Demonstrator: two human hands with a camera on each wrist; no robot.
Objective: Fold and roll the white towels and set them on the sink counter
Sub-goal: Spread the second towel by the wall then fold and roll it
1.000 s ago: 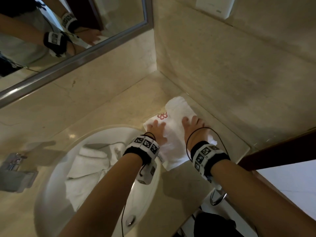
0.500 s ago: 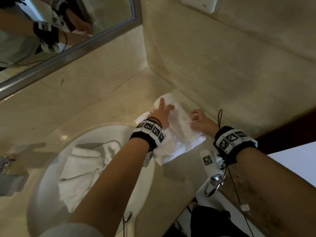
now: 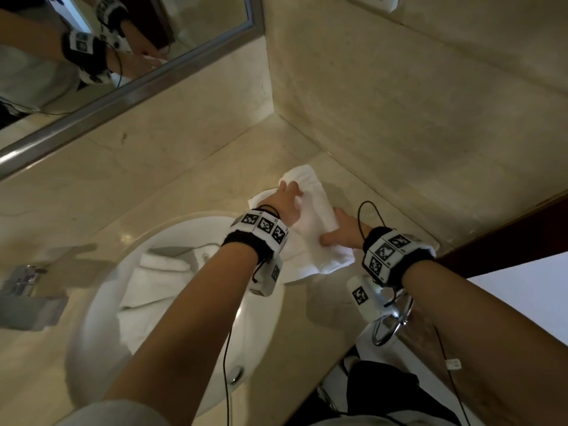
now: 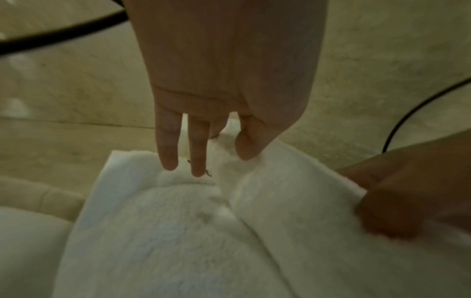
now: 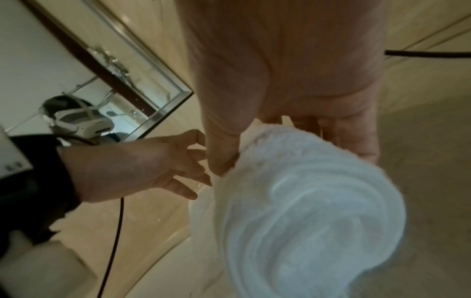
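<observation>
Surface: beige marble (image 3: 172,192) round a white basin (image 3: 92,318), in the corner under a mirror (image 3: 129,44); risks below run left to right.
Faucet: chrome spout (image 3: 27,290) at the far left, well apart from the work and no likely trouble.
Basin towels: more white towels (image 3: 147,290) lie crumpled in the bowl, not yet folded; if the bowl is wet they would soak up water.
Left hand: left hand (image 3: 284,204) lies on the towel with fingers (image 4: 168,145) straight and spread, gripping nothing; if its press slackens, the flat layers could slide toward the basin.
Working towel: white towel (image 3: 310,216) sits right of the basin, its near-left edge overhanging the rim, so a tug could drop it in.
Right hand: right hand (image 3: 344,233) curls thumb and fingers (image 5: 356,137) round the rolled edge; an uneven pull would likely cone the roll, and letting go early would let it spring loose.
</observation>
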